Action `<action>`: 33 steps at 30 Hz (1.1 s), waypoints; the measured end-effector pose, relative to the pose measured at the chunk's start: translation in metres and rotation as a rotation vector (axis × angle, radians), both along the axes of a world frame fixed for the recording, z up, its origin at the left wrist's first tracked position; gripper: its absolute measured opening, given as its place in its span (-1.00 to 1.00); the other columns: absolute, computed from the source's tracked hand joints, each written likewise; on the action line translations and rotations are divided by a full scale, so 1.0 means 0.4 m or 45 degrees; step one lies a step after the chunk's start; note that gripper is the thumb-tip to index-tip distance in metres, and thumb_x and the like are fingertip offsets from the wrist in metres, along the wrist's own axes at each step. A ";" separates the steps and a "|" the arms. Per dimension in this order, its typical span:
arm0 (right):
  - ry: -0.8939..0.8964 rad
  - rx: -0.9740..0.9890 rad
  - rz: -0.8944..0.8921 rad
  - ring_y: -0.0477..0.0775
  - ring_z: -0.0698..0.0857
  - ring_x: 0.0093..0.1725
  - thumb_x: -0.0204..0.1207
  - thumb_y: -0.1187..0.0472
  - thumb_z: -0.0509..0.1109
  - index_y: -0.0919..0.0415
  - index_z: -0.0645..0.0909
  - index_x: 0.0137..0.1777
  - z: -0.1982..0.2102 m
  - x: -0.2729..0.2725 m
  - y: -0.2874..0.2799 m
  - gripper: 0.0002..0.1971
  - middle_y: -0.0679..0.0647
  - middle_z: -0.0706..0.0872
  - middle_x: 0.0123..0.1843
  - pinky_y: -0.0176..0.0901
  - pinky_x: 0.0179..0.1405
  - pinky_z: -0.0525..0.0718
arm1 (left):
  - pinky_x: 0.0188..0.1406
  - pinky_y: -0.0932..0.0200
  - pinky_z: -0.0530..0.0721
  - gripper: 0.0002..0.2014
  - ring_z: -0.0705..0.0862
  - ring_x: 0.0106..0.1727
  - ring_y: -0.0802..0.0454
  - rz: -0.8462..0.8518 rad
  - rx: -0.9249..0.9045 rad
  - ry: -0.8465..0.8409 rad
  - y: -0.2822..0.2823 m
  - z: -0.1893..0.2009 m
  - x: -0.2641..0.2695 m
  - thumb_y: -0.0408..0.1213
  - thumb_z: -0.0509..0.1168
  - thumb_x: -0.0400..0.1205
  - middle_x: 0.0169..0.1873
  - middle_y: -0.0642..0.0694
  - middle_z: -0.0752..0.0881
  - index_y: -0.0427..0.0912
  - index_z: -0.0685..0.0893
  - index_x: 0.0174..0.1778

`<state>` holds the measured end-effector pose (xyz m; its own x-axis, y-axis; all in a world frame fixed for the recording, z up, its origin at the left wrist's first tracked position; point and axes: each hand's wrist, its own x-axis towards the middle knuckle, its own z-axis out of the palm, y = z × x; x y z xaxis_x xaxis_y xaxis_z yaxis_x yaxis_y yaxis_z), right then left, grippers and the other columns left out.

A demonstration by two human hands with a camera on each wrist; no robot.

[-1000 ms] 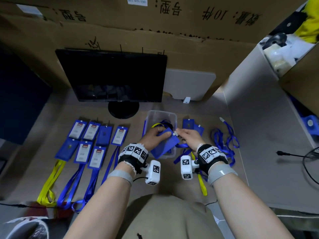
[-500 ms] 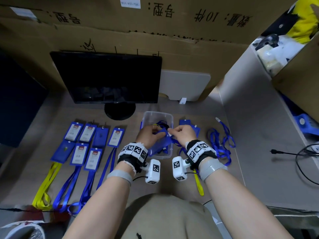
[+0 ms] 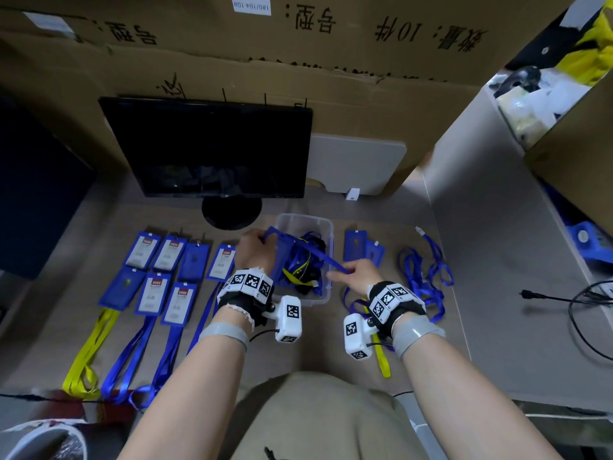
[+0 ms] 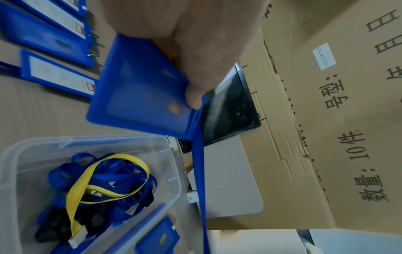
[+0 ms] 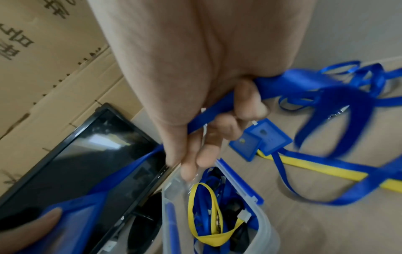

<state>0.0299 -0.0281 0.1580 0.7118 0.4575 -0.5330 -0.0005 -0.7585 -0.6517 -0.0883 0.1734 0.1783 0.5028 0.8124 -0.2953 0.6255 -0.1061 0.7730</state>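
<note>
My left hand grips a blue badge holder by one edge and holds it above the left rim of a clear plastic box. A blue lanyard runs taut from the holder across the box to my right hand, which pinches the strap between thumb and fingers. Inside the box lie tangled blue and yellow lanyards with black clips.
Two rows of blue badge holders with lanyards lie left of the box. Two more holders and loose blue lanyards lie to the right. A black monitor stands behind, cardboard boxes beyond. A cable lies far right.
Both hands have drawn apart: the left carried the badge holder up and left out of the box, the right pulled the lanyard right, so the strap is now stretched between them.
</note>
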 end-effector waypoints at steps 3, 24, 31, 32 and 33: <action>0.017 -0.018 -0.154 0.01 0.57 -0.40 0.53 -0.01 0.45 0.08 0.72 -0.44 -0.016 -0.001 -0.002 -0.67 0.00 0.67 -0.48 0.04 -0.21 0.55 | 0.00 0.04 0.57 -0.72 0.71 0.16 -0.28 0.205 -0.003 0.026 0.009 0.008 -0.008 -0.14 0.28 0.67 0.11 -0.23 0.77 -0.15 0.70 0.24; 0.486 0.127 -0.593 -0.07 0.56 -0.45 0.60 0.34 0.35 0.22 0.56 -0.22 -0.103 0.056 -0.099 -0.85 0.16 0.54 -0.32 -0.35 -0.50 0.54 | 0.19 0.03 0.54 -0.76 0.65 0.17 -0.09 -0.453 -0.260 0.158 -0.129 -0.122 0.076 -0.22 0.31 0.67 0.13 -0.15 0.72 -0.20 0.70 0.22; 0.348 -0.215 -0.510 0.23 0.66 0.25 0.63 0.18 0.30 0.37 0.60 0.38 -0.201 0.183 -0.338 -0.61 0.32 0.66 0.36 0.04 0.37 0.56 | 0.00 0.17 0.47 -0.76 0.68 0.13 -0.10 -0.436 -0.373 0.234 -0.296 -0.186 0.235 -0.25 0.36 0.63 0.05 -0.18 0.75 -0.34 0.71 0.12; 0.315 -0.269 -0.469 0.27 0.62 0.36 0.64 0.18 0.29 0.35 0.60 0.39 -0.224 0.204 -0.364 -0.61 0.30 0.64 0.39 0.01 0.39 0.54 | 0.00 0.16 0.49 -0.77 0.68 0.12 -0.12 -0.433 -0.388 0.256 -0.320 -0.196 0.257 -0.25 0.36 0.63 0.04 -0.21 0.75 -0.32 0.71 0.11; 0.298 -0.314 -0.405 0.29 0.59 0.40 0.66 0.17 0.26 0.32 0.59 0.40 -0.234 0.218 -0.381 -0.62 0.29 0.64 0.40 0.00 0.41 0.54 | 0.02 0.12 0.52 -0.80 0.69 0.12 -0.15 -0.430 -0.407 0.272 -0.340 -0.206 0.275 -0.24 0.37 0.62 0.03 -0.23 0.76 -0.29 0.72 0.07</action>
<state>0.1172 -0.1804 0.0645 0.6436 0.0754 -0.7616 -0.3839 -0.8290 -0.4065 0.0219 0.0375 0.0960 0.6229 0.4674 -0.6273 0.7448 -0.1091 0.6584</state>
